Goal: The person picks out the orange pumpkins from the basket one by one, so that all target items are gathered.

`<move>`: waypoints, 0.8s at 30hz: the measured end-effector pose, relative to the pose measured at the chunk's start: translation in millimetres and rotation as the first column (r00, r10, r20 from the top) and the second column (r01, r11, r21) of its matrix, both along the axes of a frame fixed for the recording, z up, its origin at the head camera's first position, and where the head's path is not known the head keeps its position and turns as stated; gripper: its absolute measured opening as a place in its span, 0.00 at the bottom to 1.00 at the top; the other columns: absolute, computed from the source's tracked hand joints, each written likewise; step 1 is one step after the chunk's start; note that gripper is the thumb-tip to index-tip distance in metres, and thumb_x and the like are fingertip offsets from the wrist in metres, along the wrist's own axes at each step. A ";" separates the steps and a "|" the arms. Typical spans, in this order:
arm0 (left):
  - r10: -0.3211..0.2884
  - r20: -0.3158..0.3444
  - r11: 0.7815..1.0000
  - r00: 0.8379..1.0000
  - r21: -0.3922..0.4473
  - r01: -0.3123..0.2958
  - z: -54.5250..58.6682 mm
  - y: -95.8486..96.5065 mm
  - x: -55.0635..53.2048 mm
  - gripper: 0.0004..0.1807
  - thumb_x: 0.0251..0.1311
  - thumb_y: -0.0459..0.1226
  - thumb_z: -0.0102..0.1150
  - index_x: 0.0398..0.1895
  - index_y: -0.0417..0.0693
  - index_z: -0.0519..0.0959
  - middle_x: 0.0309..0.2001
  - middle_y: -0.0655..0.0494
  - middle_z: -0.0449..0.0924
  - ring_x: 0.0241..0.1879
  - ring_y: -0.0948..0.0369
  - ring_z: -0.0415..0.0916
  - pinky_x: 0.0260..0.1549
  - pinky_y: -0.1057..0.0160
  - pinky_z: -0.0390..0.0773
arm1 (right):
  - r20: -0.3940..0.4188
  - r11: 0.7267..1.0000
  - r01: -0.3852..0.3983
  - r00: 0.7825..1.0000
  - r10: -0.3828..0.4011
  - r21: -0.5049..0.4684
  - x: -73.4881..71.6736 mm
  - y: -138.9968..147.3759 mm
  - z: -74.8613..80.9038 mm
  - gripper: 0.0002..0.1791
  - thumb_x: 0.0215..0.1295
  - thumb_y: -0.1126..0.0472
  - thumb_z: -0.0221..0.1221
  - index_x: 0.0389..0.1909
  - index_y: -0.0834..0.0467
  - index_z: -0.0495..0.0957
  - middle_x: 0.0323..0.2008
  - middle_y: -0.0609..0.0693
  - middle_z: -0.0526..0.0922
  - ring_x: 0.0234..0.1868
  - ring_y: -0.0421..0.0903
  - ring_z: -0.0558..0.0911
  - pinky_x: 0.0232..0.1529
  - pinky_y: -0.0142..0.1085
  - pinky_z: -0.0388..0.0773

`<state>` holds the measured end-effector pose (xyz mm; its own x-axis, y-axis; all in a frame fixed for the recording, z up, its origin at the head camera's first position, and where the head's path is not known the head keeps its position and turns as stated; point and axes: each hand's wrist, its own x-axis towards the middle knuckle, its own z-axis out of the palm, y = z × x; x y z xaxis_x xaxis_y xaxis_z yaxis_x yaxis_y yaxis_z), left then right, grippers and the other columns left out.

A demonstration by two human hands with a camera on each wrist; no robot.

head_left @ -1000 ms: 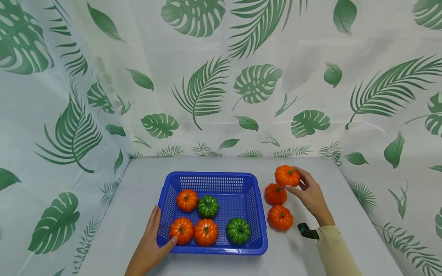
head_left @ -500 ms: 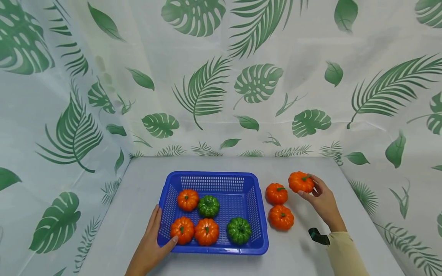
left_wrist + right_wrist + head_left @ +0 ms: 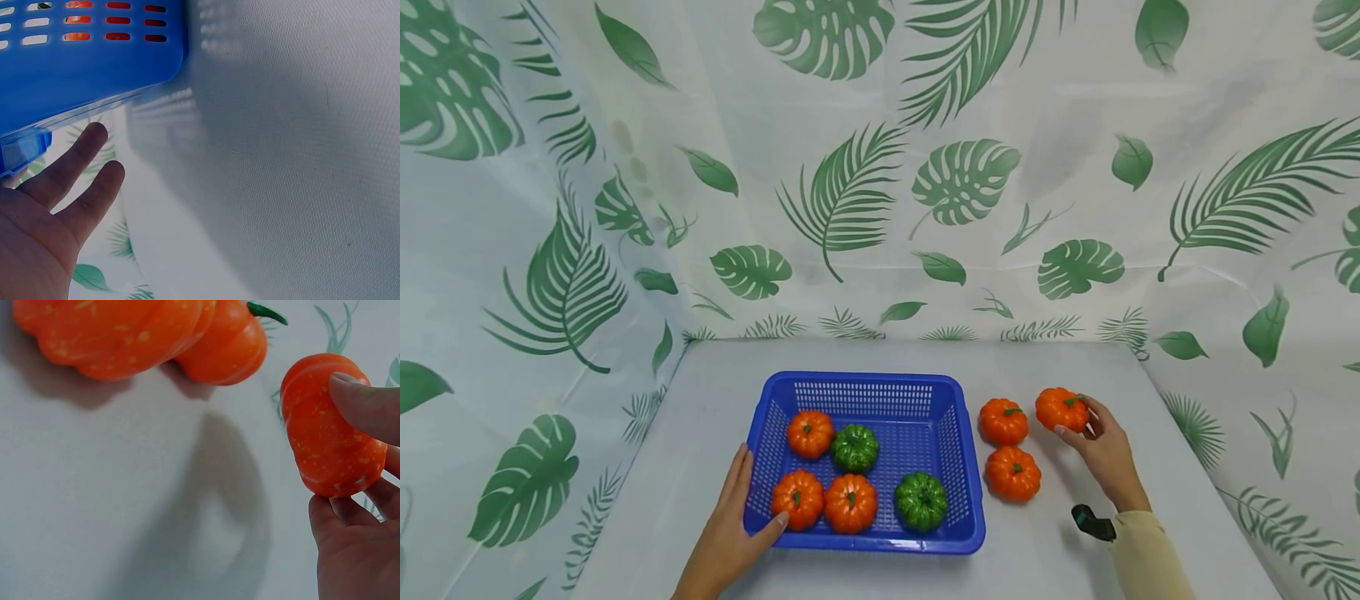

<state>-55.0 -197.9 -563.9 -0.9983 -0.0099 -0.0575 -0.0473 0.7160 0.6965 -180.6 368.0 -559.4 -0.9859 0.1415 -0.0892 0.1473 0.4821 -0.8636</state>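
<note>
My right hand pinches a small orange toy pumpkin with a green stem. In the right wrist view the thumb lies across the side of this pumpkin, with fingers beneath. Two more orange pumpkins, one behind and one nearer, sit on the table to its left. My left hand rests at the near left corner of a blue basket, its thumb at the front rim. The left wrist view shows straight, spread fingers beside the basket.
Inside the basket are three orange pumpkins, including one at the back left, and two green ones, including one at the front right. A leaf-patterned curtain surrounds the white table. A black strap piece juts from the right sleeve.
My right hand has carried its pumpkin rightward and nearer, away from above the rear loose pumpkin to a spot beside it. The left hand and basket hold their places.
</note>
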 end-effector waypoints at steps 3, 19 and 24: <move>-0.003 -0.002 1.000 1.000 0.004 0.003 0.0 0.1 -0.1 0.64 0.64 0.65 0.66 0.89 0.45 0.42 0.88 0.45 0.35 0.82 0.35 0.46 0.68 0.30 0.58 | 0.015 1.000 0.008 1.000 -0.008 -0.015 0.2 2.1 -5.9 0.52 0.76 0.53 0.67 0.86 0.66 0.45 0.84 0.70 0.47 0.82 0.73 0.49 0.73 0.62 0.57; 0.007 0.012 1.000 1.000 0.001 -0.007 1.6 1.6 -0.2 0.64 0.64 0.65 0.66 0.89 0.45 0.42 0.88 0.44 0.35 0.82 0.34 0.45 0.68 0.30 0.58 | 0.025 0.998 0.025 0.999 -0.024 -0.062 0.7 0.7 -38.2 0.51 0.76 0.60 0.67 0.85 0.67 0.44 0.84 0.69 0.46 0.83 0.70 0.48 0.77 0.60 0.54; 0.002 0.017 1.000 1.000 0.004 -0.002 1.4 0.9 -0.4 0.64 0.64 0.65 0.66 0.89 0.45 0.41 0.88 0.45 0.34 0.83 0.35 0.45 0.69 0.30 0.58 | 0.036 0.998 0.028 0.999 -0.026 -0.062 -0.8 -3.0 -40.1 0.51 0.75 0.61 0.67 0.86 0.66 0.43 0.84 0.68 0.46 0.83 0.69 0.48 0.77 0.59 0.54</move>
